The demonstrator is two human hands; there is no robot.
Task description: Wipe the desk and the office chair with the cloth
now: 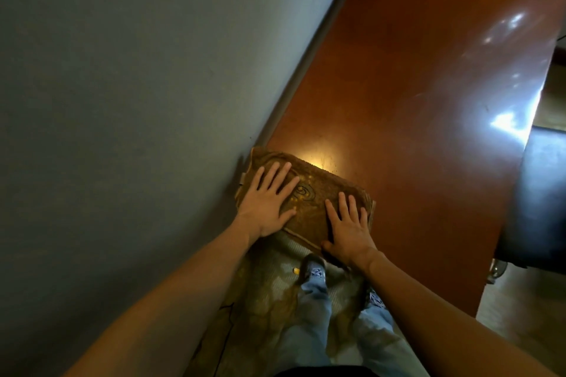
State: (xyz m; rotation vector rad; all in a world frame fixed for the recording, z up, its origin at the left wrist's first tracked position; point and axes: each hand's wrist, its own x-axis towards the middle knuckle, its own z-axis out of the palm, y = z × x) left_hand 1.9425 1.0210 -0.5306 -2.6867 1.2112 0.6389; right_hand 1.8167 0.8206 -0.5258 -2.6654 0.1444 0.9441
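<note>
One grey wall (pixel 122 70) fills the left side. The red-brown desk (pixel 413 86) runs along it, and a dark chair (pixel 533 199) stands at its right edge. The brown cloth (pixel 312 190) lies on the desk's near end, touching the wall. The left hand (pixel 266 202) and right hand (pixel 349 229) press flat on it, fingers straight and slightly spread.

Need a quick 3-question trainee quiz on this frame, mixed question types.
1. True or false: the left hand and the right hand both lie flat on the cloth.
2. The cloth lies: A) on a chair seat; B) at the near end of the desk, beside the wall; C) on the floor.
3. Fill in: the hand nearer the wall is the ____ hand.
Key: 1 true; 2 B; 3 left.
</note>
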